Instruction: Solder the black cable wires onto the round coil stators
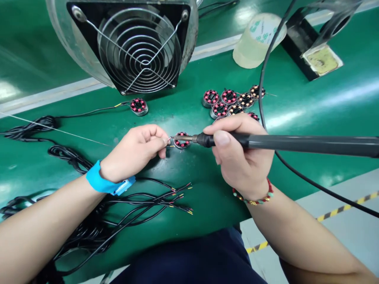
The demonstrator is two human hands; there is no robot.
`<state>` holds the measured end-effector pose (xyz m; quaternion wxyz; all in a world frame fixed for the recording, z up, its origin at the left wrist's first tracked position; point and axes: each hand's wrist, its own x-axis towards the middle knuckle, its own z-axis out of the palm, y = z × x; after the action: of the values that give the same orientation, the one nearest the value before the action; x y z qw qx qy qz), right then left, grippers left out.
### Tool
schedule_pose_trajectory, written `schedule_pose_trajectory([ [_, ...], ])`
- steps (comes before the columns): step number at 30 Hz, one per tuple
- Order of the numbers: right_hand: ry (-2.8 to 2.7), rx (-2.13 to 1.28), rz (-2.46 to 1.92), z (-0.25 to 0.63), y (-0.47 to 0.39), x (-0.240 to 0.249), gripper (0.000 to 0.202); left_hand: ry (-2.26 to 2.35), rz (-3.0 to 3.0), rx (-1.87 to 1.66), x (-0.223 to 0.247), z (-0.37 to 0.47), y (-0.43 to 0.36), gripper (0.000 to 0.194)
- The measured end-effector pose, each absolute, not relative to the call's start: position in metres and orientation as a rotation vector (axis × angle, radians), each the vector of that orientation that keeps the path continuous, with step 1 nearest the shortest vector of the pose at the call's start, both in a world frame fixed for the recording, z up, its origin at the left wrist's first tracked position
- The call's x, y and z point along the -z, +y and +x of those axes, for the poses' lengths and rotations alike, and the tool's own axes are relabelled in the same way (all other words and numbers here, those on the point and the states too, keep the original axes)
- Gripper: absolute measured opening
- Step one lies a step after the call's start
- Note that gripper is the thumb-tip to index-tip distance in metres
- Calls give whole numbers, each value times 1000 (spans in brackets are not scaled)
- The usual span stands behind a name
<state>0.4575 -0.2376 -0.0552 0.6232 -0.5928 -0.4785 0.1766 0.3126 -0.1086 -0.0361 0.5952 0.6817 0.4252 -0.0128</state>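
Note:
My right hand grips a black soldering iron, its metal tip pointing left across a small motor stator with red windings. The tip reaches the stator's left side, close to my left fingertips. My left hand pinches thin wire ends beside the stator; a yellow one shows below the fingers. Whether the tip touches a wire is too small to tell. A blue band circles my left wrist, and a beaded bracelet circles my right.
A fan with a wire guard stands at the back. Another stator has a cable attached. Several stators cluster behind my right hand. Black cables lie at front left. Tape roll and iron stand sit back right.

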Motion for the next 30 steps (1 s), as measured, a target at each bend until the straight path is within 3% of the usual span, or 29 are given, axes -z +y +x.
schedule_pose_trajectory([
  [19,-1122,-413,-1428,456,-238,56,27,1005,1563,0,39,311,-108,11],
  [30,-1160,-347,-1321,457,-235,60,19,1009,1584,-15,40,312,-108,10],
])
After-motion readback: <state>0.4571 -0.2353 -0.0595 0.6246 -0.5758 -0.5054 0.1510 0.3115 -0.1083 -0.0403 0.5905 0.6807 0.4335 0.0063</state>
